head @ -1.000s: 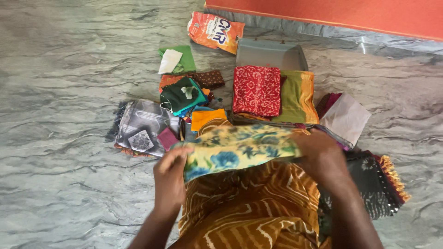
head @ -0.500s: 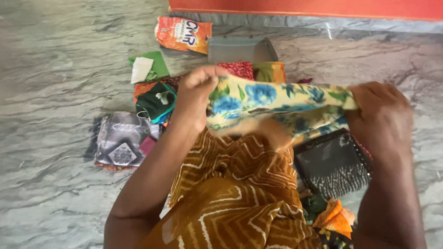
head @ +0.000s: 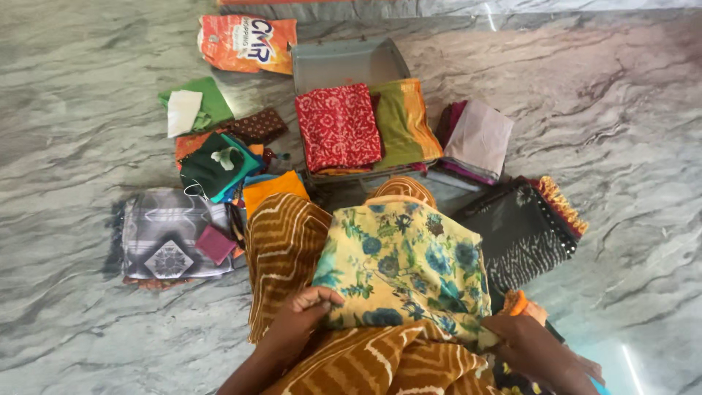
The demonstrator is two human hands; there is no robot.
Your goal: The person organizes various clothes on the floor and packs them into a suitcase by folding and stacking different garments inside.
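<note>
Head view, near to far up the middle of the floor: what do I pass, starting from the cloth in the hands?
Yellow floral cloth held on the lap → red patterned folded cloth → grey box standing open behind it.

Yellow floral cloth (head: pixel 406 267), held up stretched between both hands half a second earlier, came down and lay spread over the lap; left hand (head: pixel 303 311) and right hand (head: pixel 530 344) dropped to its near corners
</note>
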